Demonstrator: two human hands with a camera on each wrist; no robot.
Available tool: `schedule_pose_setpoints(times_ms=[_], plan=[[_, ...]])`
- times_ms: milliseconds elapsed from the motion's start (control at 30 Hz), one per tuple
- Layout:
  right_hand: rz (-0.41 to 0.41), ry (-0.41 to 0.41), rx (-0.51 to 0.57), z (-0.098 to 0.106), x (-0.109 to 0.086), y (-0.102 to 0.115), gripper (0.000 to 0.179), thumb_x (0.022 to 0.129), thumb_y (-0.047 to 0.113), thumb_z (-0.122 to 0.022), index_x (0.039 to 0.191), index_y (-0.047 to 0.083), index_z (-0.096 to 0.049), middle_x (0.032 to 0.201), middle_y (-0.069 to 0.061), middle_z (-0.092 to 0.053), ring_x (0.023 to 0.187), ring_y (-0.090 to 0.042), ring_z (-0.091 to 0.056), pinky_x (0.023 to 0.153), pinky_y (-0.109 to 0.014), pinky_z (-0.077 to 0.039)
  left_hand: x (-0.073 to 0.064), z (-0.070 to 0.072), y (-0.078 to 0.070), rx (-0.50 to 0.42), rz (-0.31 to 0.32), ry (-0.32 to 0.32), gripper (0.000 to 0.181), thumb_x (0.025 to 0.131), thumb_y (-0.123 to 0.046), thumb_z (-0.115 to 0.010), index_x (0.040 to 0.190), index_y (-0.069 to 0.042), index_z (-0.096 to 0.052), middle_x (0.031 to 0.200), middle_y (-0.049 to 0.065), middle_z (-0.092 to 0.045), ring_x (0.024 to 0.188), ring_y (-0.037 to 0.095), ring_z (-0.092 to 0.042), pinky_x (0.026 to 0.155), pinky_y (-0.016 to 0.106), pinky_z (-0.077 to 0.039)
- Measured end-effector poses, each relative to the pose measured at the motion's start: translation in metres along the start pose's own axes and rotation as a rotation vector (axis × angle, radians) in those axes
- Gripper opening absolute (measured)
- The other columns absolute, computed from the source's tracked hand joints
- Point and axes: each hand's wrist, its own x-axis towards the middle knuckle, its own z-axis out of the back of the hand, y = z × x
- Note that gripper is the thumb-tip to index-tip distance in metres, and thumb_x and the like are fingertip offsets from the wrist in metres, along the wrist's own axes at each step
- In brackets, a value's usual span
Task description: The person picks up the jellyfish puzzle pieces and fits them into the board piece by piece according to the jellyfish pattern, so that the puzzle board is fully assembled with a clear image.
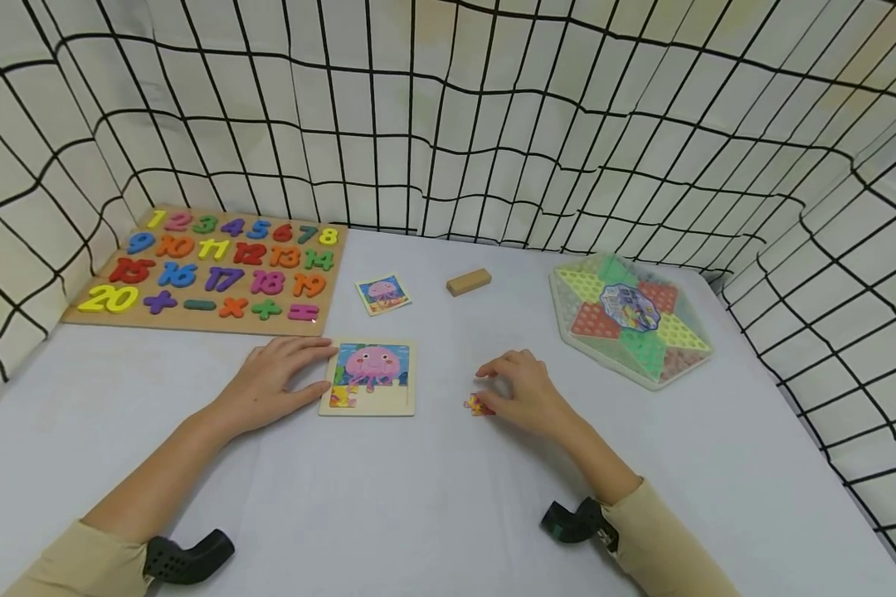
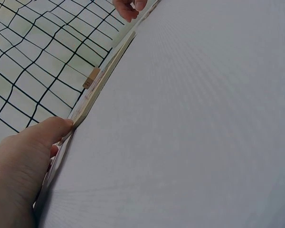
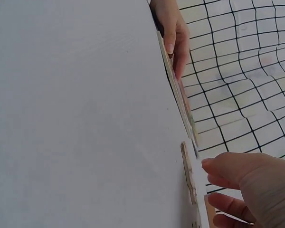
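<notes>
A square wooden jigsaw tray [image 1: 377, 404] lies flat, showing a pink jellyfish picture across its upper part and in its lower left corner; bare wood shows at the lower right. My left hand [image 1: 272, 383] rests at its left side, the thumb and fingertips touching the edge with fingers fairly straight. To the right of the tray, my right hand [image 1: 526, 394] hovers low over a colourful jigsaw piece [image 1: 480, 405], partly hidden under the thumb. In the right wrist view, the thumb and fingers of the right hand [image 3: 251, 185] are apart, beside the piece [image 3: 189, 173] on the table.
Behind the tray lie a small jellyfish picture card [image 1: 384, 294] and a wooden block [image 1: 469, 282]. A number board [image 1: 216, 265] with coloured digits is at the back left. A hexagonal Chinese checkers box [image 1: 630, 319] sits at the back right. Black netting [image 1: 448, 133] surrounds the white table.
</notes>
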Motion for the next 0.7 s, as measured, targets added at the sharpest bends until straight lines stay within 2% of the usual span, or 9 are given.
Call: schedule_pose_setpoints(times_ms=[167,300,500,700], plan=[[0.006,0.04,-0.036,0.002,-0.007,-0.006,0.024,0.077,0.025,-0.073,0.098,0.015,-0.068,0.094,0.001,-0.059,0.087,-0.017,-0.044,0.072,-0.036,-0.03,-0.001,0.001,0.0,-0.004,0.009,0.007,0.051,0.085,-0.036,-0.063,0.127,-0.01,-0.054,0.133,0.012,-0.046,0.124,0.034,-0.034,0.091,0.054,-0.026],[0.019,0.072,-0.024,0.002,-0.01,-0.009,0.026,0.078,0.029,-0.073,0.1,0.015,-0.068,0.097,0.001,-0.057,0.087,-0.015,-0.041,0.071,-0.035,-0.026,-0.001,0.0,0.0,-0.007,0.011,0.006,0.051,0.085,-0.036,-0.063,0.127,-0.009,-0.054,0.133,0.012,-0.046,0.124,0.034,-0.034,0.091,0.054,-0.026],[0.051,0.061,0.01,0.0,-0.013,-0.01,0.026,0.076,0.028,-0.075,0.098,0.016,-0.068,0.096,0.002,-0.056,0.084,-0.013,-0.039,0.069,-0.034,-0.026,-0.001,0.0,0.0,-0.01,0.009,0.006,0.05,0.085,-0.036,-0.063,0.127,-0.009,-0.054,0.133,0.012,-0.047,0.124,0.034,-0.034,0.091,0.056,-0.026],[0.046,0.068,0.038,0.0,-0.013,-0.008,0.026,0.075,0.026,-0.076,0.098,0.017,-0.068,0.096,0.004,-0.055,0.085,-0.013,-0.039,0.069,-0.033,-0.026,-0.001,0.001,0.0,-0.01,0.008,0.008,0.051,0.085,-0.036,-0.063,0.127,-0.01,-0.054,0.133,0.012,-0.046,0.124,0.033,-0.034,0.091,0.055,-0.026]])
